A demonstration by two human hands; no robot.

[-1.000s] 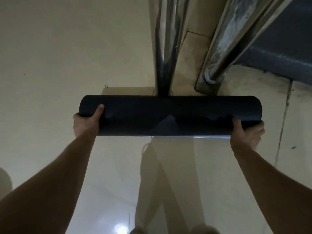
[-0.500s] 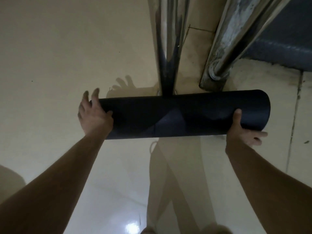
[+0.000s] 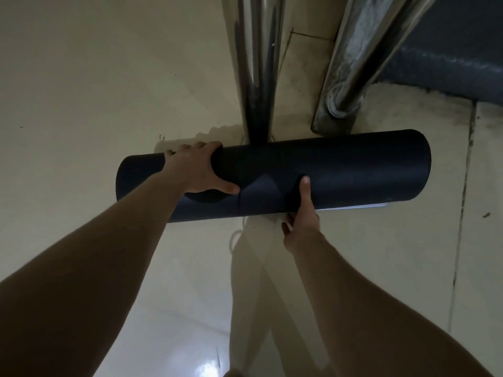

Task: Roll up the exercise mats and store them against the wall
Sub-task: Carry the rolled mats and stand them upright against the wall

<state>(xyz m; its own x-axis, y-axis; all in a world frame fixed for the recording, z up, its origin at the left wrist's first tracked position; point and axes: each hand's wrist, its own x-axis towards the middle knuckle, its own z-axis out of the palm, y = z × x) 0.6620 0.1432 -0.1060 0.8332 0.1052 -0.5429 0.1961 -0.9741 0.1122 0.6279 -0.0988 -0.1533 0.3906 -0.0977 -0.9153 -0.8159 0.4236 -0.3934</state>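
Note:
A dark navy exercise mat (image 3: 353,170), fully rolled into a thick tube, is held crosswise above the pale floor. My left hand (image 3: 196,170) wraps over the top of the roll left of its middle, fingers curled over the far side and thumb on the near face. My right hand (image 3: 302,213) grips the roll from below near its middle, thumb pressed up on the near face and fingers hidden under it. The roll's far side sits close to the foot of a metal post.
Two shiny steel posts rise just behind the roll: a straight one (image 3: 257,77) at centre and a slanted one (image 3: 353,63) on a dark base plate (image 3: 332,126). A dark blue surface (image 3: 449,58) lies at the upper right. Glossy cream floor (image 3: 81,104) spreads left and below.
Both hands have shifted inward from the roll's ends toward its middle. The left hand went from open at the end to wrapped over the top. The roll tilted slightly, right end farther.

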